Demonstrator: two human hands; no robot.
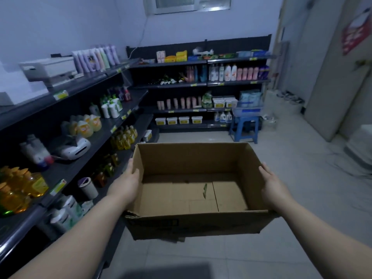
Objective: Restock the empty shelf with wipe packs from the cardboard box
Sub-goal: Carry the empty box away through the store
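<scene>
An open brown cardboard box point(193, 164) is held up in front of me, above the tiled floor. Its inside is bare cardboard with a small green scrap on the bottom; no wipe packs show in it. My left hand point(128, 178) presses flat against the box's left wall. My right hand point(270, 182) presses against its right wall. White and green wipe packs point(67, 212) lie on the low shelf at my lower left.
Dark shelving point(84, 87) runs along the left wall with bottles, soap refills and a printer. More stocked shelves point(201, 84) stand at the back. A blue stool point(244, 127) carries a basket of blue packs. A grey door point(330, 77) stands at the right.
</scene>
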